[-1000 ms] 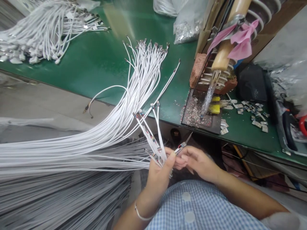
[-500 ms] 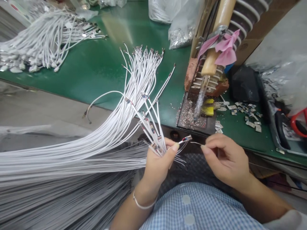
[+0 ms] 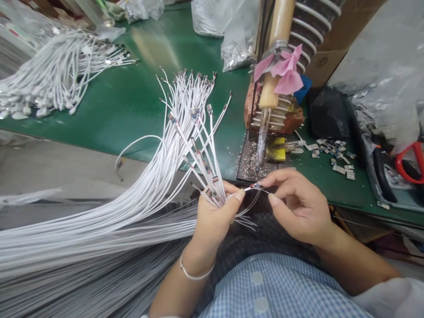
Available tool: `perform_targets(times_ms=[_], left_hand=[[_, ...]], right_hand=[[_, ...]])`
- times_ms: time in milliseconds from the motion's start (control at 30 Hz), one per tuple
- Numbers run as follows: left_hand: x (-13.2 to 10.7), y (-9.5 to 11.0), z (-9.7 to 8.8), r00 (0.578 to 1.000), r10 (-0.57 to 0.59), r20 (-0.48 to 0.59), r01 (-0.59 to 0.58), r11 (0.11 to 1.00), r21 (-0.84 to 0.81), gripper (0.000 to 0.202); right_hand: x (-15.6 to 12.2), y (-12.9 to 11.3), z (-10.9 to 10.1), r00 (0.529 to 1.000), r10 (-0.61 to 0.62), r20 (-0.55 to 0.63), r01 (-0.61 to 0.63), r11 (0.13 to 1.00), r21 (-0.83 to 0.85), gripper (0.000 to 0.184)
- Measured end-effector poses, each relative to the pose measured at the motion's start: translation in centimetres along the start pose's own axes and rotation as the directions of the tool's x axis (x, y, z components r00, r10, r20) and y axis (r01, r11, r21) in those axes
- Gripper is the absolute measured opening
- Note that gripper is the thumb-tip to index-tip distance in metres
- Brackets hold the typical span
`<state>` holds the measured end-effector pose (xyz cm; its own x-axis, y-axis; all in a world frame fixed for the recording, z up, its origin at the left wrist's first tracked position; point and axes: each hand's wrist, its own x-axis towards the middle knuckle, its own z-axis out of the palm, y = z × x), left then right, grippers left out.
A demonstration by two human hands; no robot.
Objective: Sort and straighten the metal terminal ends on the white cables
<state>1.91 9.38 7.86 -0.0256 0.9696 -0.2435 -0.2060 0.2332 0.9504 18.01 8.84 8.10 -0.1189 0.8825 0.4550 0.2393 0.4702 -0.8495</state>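
Observation:
My left hand (image 3: pixel 213 216) is closed round a fan of several white cables (image 3: pixel 195 150) whose metal connector ends stick up above it. Its thumb and fingers pinch one cable end, a small connector (image 3: pixel 255 187), pointing right. My right hand (image 3: pixel 296 207) is closed in a pinch on a thin solder wire (image 3: pixel 261 191) whose tip meets that connector, just below the tip of a soldering iron (image 3: pixel 263 132) fixed in its stand. A large sheaf of white cables (image 3: pixel 99 221) runs off to the left across my lap.
A green table (image 3: pixel 132 97) holds a pile of finished white cables (image 3: pixel 56 75) at far left, plastic bags (image 3: pixel 236 48) at the back, loose metal connector shells (image 3: pixel 334 152) at right, a yellow sponge (image 3: pixel 276 150) and red-handled pliers (image 3: pixel 409 165) in a tray.
My right hand moved up and left, bringing the solder wire to the connector. Both hands rose toward the iron's tip. The view shifted slightly, so the table appears lower.

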Motion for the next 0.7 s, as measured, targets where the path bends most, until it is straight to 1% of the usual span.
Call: perform_targets(times_ms=[167,333,467,700], left_hand=[[0.6,0.3,-0.5,0.994,0.034,0.103,-0.038,0.999,0.038,0.015],[1.0,0.7,-0.1,0.996,0.046,0.076,-0.048,0.998,0.034,0.013],[1.2,0.9,0.0,0.993,0.058,0.100,-0.061,0.998,0.027,0.013],[1.6,1.4,0.1,0.993,0.060,0.102,-0.065,0.997,0.042,0.012]], right_hand=[[0.4,-0.2,-0.2,0.999,0.036,0.004,-0.036,0.999,0.017,0.016],[0.3,-0.1,0.0,1.000,0.027,-0.017,-0.026,1.000,0.009,0.018],[0.4,0.1,0.2,0.999,0.031,-0.042,-0.029,0.999,0.041,0.018],[1.0,0.2,0.3,0.997,0.016,-0.081,-0.015,1.000,0.017,0.018]])
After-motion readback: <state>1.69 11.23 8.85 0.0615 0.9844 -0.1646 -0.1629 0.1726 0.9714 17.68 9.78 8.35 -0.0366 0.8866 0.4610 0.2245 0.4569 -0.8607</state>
